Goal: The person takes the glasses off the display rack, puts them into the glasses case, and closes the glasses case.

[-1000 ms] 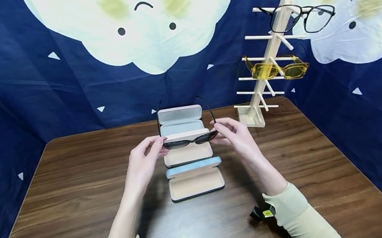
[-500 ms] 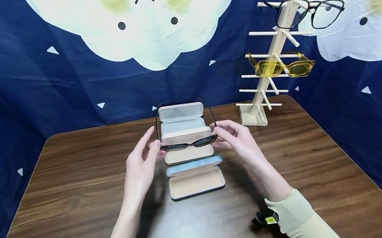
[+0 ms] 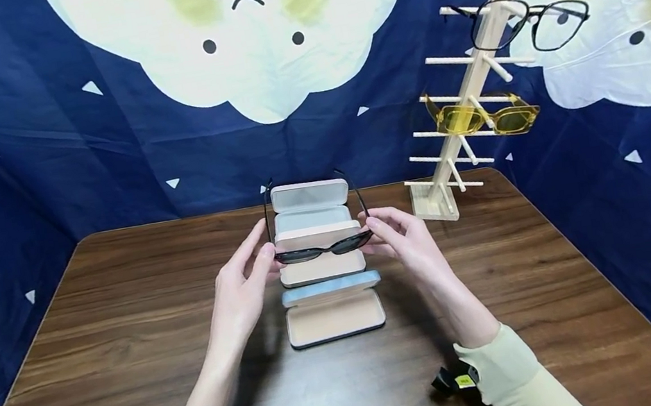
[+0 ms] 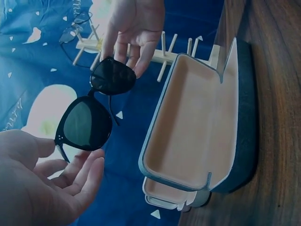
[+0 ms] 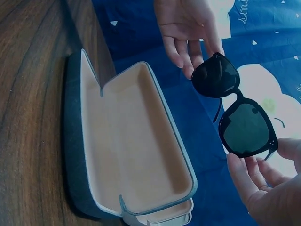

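Two hands: left hand (image 3: pixel 242 282) and right hand (image 3: pixel 401 241) are pinching the dark sunglasses (image 3: pixel 322 249) by the outer corners, mid-frame above the open cases (image 3: pixel 332 314).
Change: left fingers are spreading straighter than a second ago; the sunglasses are barely shifting.
Meaning: the grip is probably loosening on that side.
Wrist views: both are showing the lenses (image 4: pixel 87 125) and a beige case lining (image 5: pixel 136 150).

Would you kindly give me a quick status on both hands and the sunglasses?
Left hand and right hand each pinch an end of the black dark-lensed sunglasses. Temples unfolded. Held above the open beige-lined cases; nothing between.
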Demonstrator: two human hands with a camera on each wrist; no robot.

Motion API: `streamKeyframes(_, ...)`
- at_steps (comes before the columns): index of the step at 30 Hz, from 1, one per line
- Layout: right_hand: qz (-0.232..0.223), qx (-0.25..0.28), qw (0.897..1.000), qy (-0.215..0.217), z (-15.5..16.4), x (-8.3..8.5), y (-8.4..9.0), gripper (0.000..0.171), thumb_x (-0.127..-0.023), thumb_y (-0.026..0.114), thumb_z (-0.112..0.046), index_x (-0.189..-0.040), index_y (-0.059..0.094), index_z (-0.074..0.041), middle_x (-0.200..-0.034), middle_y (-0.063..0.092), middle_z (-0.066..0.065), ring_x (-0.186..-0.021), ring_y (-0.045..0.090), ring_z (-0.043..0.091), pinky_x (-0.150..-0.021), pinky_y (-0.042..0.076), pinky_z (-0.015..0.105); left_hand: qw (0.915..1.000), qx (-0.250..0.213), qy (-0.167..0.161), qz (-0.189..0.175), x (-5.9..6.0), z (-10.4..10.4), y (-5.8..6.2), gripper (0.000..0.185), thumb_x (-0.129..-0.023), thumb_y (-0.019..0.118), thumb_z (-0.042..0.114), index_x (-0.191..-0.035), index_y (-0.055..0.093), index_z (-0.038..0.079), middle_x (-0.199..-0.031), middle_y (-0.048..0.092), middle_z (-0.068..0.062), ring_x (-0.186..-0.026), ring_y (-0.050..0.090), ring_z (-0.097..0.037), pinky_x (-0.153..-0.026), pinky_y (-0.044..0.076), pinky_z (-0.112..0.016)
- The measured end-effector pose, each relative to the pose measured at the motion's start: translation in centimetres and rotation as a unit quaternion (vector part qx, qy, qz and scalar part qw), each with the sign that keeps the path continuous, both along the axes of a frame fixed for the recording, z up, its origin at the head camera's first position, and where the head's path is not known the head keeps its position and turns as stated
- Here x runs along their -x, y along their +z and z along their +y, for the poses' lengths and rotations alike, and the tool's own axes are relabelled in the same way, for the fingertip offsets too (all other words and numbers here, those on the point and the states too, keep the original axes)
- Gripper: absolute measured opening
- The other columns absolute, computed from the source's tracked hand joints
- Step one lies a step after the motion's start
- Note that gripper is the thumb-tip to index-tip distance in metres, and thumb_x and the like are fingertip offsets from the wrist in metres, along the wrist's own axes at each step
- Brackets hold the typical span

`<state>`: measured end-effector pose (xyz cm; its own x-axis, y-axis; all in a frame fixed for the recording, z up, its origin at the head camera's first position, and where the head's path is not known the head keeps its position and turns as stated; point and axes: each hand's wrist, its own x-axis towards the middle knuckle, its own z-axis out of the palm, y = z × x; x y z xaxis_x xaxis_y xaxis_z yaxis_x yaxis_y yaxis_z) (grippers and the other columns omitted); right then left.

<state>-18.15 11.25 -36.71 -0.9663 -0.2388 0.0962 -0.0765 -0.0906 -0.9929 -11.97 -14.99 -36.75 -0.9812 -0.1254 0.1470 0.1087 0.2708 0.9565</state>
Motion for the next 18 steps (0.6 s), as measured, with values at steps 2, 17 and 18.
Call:
streamKeyframes(2,-0.002,0.001,1.0,0.001,-0.14,-0.09,0.02,0.034,-0.105,0.056,-0.011,-0.131,0.057,0.011,-0.12,0.068,0.011,-0.088,0.074,0.014,-0.087,0.063,0.033,1.0,0.004,0.005,-0.006,-0.09,-0.09,0.05,0.046,-0.109,0.051,0.029,-0.155,0.047,0.025,-0.121,0.071,-0.019,-0.087,0.07,-0.001,-0.085,0.062,-0.025)
streamKeyframes(17,-0.01,0.003,1.0,-0.009,-0.25,-0.43,-0.09,0.033,-0.103,0.06,-0.01,-0.131,0.059,0.008,-0.122,0.068,0.005,-0.089,0.073,0.014,-0.086,0.063,0.032,0.9996,-0.012,-0.014,-0.022,-0.01,-0.24,-0.08,0.049,-0.109,0.05,0.034,-0.157,0.043,0.027,-0.129,0.068,-0.021,-0.086,0.069,0.003,-0.087,0.062,-0.028)
streamKeyframes(18,-0.009,0.003,1.0,-0.01,-0.22,-0.42,-0.03,0.032,-0.103,0.06,-0.01,-0.13,0.059,0.008,-0.122,0.068,0.005,-0.088,0.073,0.014,-0.086,0.063,0.032,0.9994,-0.021,-0.021,-0.021,0.02,-0.22,-0.06,0.05,-0.109,0.051,0.033,-0.158,0.042,0.026,-0.13,0.068,-0.022,-0.087,0.069,0.003,-0.087,0.062,-0.027)
